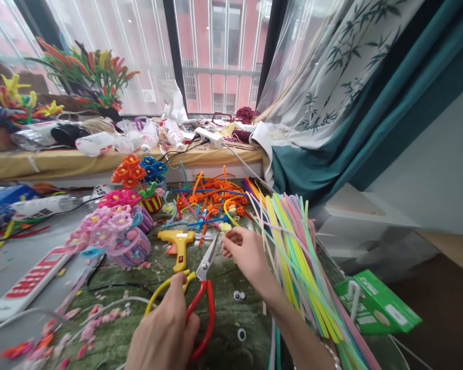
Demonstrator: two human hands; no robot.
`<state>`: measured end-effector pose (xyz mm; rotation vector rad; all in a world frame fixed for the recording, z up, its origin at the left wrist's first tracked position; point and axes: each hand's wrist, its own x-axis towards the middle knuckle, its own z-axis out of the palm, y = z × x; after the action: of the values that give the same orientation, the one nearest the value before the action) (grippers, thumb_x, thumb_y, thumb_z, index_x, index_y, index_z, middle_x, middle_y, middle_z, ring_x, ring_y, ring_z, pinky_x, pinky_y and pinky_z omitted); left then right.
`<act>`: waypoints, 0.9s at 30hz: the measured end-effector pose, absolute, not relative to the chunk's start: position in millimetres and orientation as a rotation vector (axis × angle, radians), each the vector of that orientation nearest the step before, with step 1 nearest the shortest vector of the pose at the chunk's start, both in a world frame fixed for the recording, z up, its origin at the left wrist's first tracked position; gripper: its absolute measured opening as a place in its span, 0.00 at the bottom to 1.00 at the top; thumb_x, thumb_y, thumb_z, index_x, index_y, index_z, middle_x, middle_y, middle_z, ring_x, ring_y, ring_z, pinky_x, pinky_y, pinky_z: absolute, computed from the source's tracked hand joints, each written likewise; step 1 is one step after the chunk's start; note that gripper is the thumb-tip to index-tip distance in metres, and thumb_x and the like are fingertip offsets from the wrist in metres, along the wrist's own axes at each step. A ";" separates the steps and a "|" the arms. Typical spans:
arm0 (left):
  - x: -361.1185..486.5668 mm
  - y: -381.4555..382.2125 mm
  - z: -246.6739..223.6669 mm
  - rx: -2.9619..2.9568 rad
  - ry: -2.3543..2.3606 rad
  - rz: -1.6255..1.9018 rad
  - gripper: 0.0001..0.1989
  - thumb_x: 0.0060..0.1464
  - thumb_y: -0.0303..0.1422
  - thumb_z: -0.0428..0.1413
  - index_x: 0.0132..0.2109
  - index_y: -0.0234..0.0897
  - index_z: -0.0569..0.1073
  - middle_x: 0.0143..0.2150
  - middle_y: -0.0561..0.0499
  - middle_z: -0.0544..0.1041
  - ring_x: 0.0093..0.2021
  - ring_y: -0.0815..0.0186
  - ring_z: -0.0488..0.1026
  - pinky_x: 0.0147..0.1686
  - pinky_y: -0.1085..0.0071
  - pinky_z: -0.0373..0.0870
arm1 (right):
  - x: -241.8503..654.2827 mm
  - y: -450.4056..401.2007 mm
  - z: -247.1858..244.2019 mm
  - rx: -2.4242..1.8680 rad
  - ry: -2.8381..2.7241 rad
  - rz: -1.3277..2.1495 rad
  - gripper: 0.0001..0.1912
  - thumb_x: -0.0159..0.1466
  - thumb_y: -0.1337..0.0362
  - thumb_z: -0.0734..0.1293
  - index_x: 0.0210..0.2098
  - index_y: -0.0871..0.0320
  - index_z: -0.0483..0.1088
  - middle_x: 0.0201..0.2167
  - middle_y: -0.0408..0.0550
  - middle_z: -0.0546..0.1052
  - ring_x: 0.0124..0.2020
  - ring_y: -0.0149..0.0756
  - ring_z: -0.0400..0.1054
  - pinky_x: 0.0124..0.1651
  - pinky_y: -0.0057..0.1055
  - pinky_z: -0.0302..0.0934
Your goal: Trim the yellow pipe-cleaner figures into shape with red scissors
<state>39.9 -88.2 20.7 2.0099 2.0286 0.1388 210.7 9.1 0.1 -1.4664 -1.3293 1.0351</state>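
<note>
Red-and-yellow-handled scissors (204, 268), clasped in the left hand (165, 326), have their long axis slanting away and rightward beside the yellow glue gun (180, 247), tips near a pale-yellow piece (225, 227) pinched in the right hand (247, 253)

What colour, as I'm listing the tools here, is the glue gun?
The glue gun is yellow; the head view shows it best.

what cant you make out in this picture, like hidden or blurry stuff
Head view: full outline of the pale yellow piece by the right hand; too small.
Head view: part of the scissors' red handles; covered by the left hand.
Head view: the rest of the bracelet; bottom edge.
Head view: lettering on the green box; blurred.
</note>
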 end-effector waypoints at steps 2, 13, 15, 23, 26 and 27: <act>35.7 -90.3 23.7 1.869 2.113 0.387 0.17 0.53 0.31 0.49 0.51 0.39 0.68 0.37 0.48 0.82 0.35 0.54 0.81 0.35 0.65 0.71 | 212.7 11.0 -0.8 -1.335 -1.216 1.122 0.06 0.57 0.62 0.68 0.27 0.58 0.71 0.24 0.49 0.80 0.25 0.40 0.77 0.31 0.33 0.72; 37.9 -51.2 28.6 1.087 1.381 0.955 0.17 0.45 0.45 0.61 0.34 0.38 0.67 0.16 0.64 0.60 0.15 0.76 0.53 0.16 0.78 0.48 | 216.1 10.5 0.3 -1.002 -0.900 1.352 0.20 0.45 0.51 0.79 0.26 0.61 0.77 0.23 0.47 0.80 0.25 0.35 0.74 0.34 0.33 0.72; 38.1 -39.9 31.3 1.184 1.311 0.897 0.18 0.51 0.49 0.58 0.31 0.40 0.63 0.15 0.65 0.57 0.15 0.76 0.50 0.16 0.78 0.47 | 214.6 8.9 2.6 -0.990 -0.890 1.363 0.19 0.46 0.51 0.79 0.27 0.61 0.77 0.24 0.47 0.80 0.26 0.35 0.74 0.35 0.32 0.71; 28.5 -19.9 24.7 1.692 1.587 0.848 0.17 0.50 0.47 0.58 0.29 0.39 0.65 0.23 0.59 0.65 0.24 0.70 0.64 0.24 0.75 0.58 | 217.3 13.2 2.6 -1.008 -0.789 1.267 0.16 0.49 0.54 0.78 0.27 0.60 0.76 0.23 0.45 0.78 0.24 0.33 0.73 0.32 0.30 0.69; 24.0 -24.1 19.0 1.882 1.859 0.880 0.16 0.52 0.48 0.56 0.33 0.40 0.69 0.27 0.56 0.74 0.28 0.64 0.73 0.27 0.73 0.62 | 222.5 13.9 1.4 -1.052 -0.692 1.136 0.14 0.51 0.56 0.77 0.29 0.60 0.75 0.23 0.43 0.77 0.25 0.31 0.72 0.31 0.28 0.68; 22.3 -25.4 17.8 1.954 1.933 0.858 0.15 0.53 0.48 0.55 0.35 0.41 0.70 0.29 0.55 0.76 0.30 0.62 0.75 0.28 0.72 0.63 | 224.3 13.8 1.4 -1.069 -0.671 1.098 0.14 0.52 0.56 0.76 0.29 0.59 0.75 0.23 0.43 0.77 0.25 0.31 0.72 0.31 0.27 0.67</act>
<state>22.3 -25.4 17.8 1.9540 1.9326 0.8578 224.3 13.8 1.4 -1.0691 -0.6711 1.0977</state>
